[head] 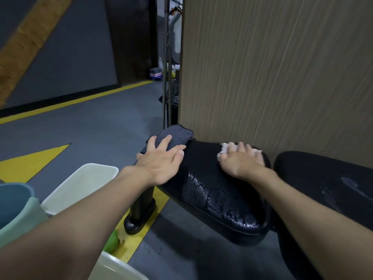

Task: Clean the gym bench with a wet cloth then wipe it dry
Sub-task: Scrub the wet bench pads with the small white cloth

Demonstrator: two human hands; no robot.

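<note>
The black padded gym bench (pixel 218 197) runs across the lower right, its near seat pad cracked and glistening wet. My right hand (pixel 241 161) lies flat on the pad's far edge, pressing a white cloth (pixel 225 148) that shows beyond the fingers. My left hand (pixel 161 158) rests with spread fingers on a dark grey cloth (pixel 175 135) lying at the bench's left end. A second black pad (pixel 327 182) to the right carries wet streaks.
A wood-grain panel (pixel 272 67) stands right behind the bench. White bins (pixel 80 184) (pixel 119 269), a blue-green bucket (pixel 14 203) and a green object (pixel 111 241) sit on the grey floor at left. The bench's black foot (pixel 141 215) stands on a yellow floor marking.
</note>
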